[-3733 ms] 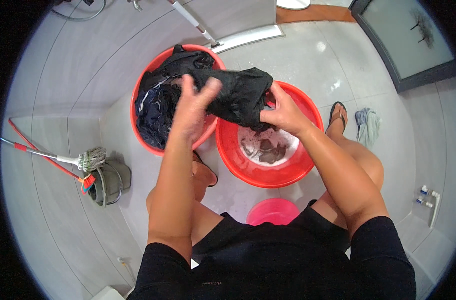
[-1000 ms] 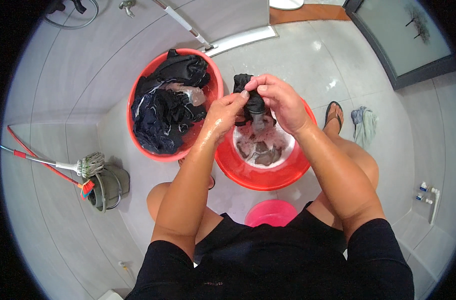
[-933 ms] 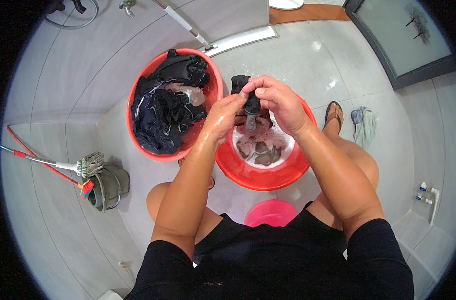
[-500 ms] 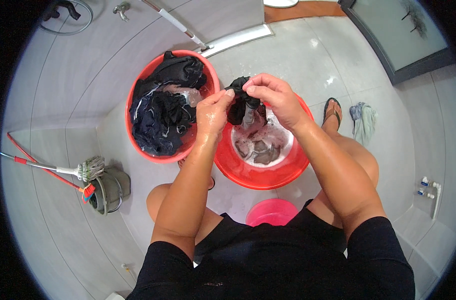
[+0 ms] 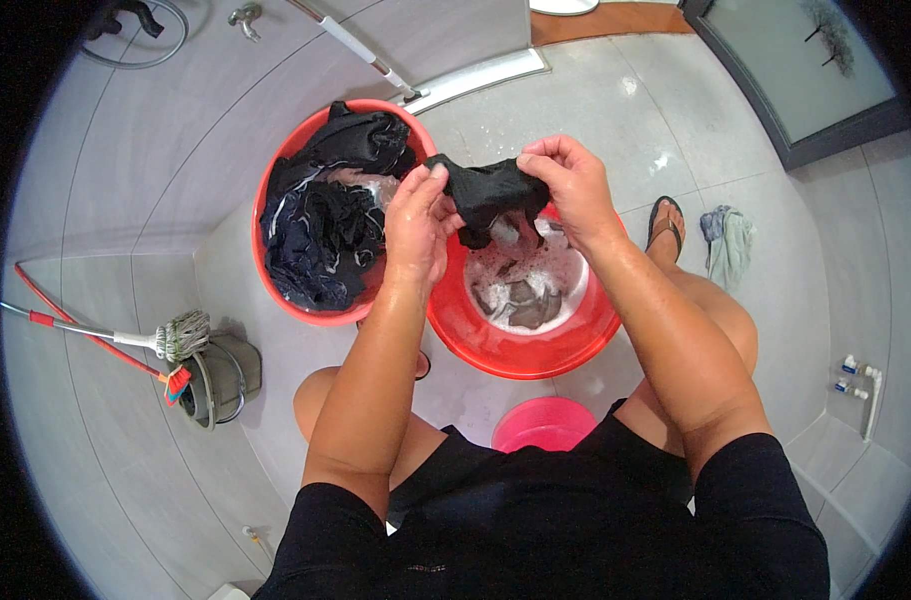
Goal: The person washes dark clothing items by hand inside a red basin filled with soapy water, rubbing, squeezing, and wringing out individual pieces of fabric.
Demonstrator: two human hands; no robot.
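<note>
A small wet black garment is stretched between my two hands above a red basin. My left hand pinches its left end between thumb and fingers. At the other end, my right hand grips the upper corner. The garment's lower part hangs down over the basin, and its exact kind is unclear. Soapy, pinkish water with white foam fills the basin, and a greyish cloth lies in it. Close by on the left, a coral-red tub holds a heap of dark wet clothes.
A pink basin stands between my legs. At the left wall are a grey-green bucket, a mop and a red-handled brush. A pale cloth lies on the tiles beside my right foot. A faucet juts from the wall.
My hands have moved apart, the right one shifting rightward. The black garment, bunched up before, is now spread out between them.
</note>
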